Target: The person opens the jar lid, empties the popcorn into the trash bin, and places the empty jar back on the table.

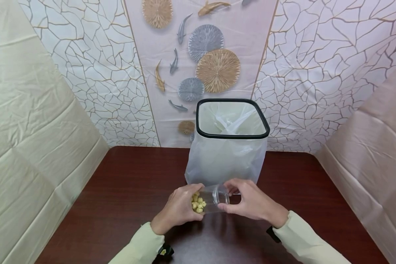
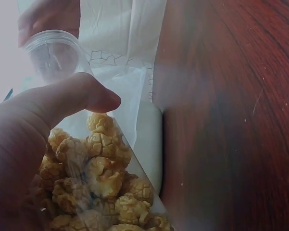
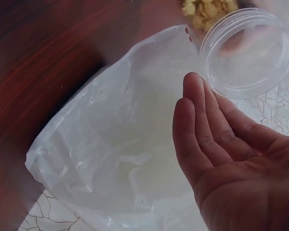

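A clear plastic jar [image 1: 210,201] is held on its side above the table, its round threaded end [image 3: 250,53] facing right. Caramel-coloured popcorn [image 2: 103,175] lies inside, gathered toward the left end. My left hand [image 1: 181,207] grips that end, with the thumb across the near wall in the left wrist view. My right hand [image 1: 252,202] is at the threaded end, thumb on the near side and fingers on the far side. Whether a clear lid sits there, I cannot tell.
Just behind the hands stands a white bin [image 1: 231,157] with a black rim [image 1: 232,136], lined with a translucent plastic bag [image 3: 110,144]. Beneath is a dark red-brown wooden table [image 1: 125,183]. Patterned cloth [image 1: 95,66] hangs at the back, and pale cloth [image 1: 26,146] at the sides.
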Motion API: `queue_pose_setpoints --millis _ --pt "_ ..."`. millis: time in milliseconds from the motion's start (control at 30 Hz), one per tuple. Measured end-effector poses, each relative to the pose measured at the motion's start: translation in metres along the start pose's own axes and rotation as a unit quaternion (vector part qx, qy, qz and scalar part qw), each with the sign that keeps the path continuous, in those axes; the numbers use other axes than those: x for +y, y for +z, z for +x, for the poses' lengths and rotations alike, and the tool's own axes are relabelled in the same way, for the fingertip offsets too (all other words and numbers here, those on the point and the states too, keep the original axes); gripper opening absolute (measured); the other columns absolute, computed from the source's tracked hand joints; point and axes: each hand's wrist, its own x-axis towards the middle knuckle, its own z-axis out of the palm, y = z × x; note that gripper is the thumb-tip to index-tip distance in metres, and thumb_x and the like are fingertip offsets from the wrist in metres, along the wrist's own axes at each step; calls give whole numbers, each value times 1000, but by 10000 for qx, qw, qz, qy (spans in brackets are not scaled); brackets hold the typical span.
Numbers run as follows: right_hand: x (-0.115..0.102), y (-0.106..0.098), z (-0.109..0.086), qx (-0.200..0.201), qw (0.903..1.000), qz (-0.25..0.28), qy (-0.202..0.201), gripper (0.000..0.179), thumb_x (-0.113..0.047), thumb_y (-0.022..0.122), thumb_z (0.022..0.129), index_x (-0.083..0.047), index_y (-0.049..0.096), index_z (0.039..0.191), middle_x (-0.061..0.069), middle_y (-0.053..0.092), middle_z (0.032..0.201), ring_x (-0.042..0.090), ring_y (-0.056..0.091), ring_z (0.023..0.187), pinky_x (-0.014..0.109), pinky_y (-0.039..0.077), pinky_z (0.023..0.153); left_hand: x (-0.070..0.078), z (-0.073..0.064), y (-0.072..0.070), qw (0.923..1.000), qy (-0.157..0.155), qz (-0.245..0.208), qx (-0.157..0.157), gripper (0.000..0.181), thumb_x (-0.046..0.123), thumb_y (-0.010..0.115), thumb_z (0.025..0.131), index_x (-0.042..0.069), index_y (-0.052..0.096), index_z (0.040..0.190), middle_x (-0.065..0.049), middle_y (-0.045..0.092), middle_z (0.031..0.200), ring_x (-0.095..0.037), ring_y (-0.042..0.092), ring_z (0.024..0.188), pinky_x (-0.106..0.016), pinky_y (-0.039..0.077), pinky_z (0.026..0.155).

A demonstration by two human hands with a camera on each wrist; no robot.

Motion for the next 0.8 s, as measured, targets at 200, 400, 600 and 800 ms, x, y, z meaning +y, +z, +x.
queue_pose_setpoints --millis 200,400,600,800 --pt "-2 -6 -2 67 9963 -352 -781 68 -35 94 74 -12 67 131 -5 72 118 10 70 107 35 61 94 0 1 -1 10000 46 1 21 74 29 98 61 17 68 128 3 75 122 -8 70 98 -30 61 83" --pt "-1 -10 -5 80 9863 -762 -1458 88 -29 97 71 -13 56 146 -2 65 138 12 65 122 36 60 100 0 1 -1 9999 88 -57 95 73 28 98 60 16 69 127 4 75 121 -8 69 96 -29 60 81" --pt "-4 -10 -7 233 9942 -588 -867 81 -48 92 78 -8 62 141 -1 70 130 14 70 115 38 60 98 1 0 -1 9999 77 -48 68 73 28 98 61 16 69 127 3 75 120 -8 69 96 -30 61 81" --pt "-6 -7 -5 -67 10000 48 -49 56 -52 80 90 -5 73 120 0 75 101 15 73 93 34 62 84 1 0 -2 9999 48 11 89 73 28 98 61 17 69 127 5 75 120 -7 69 95 -30 61 81"
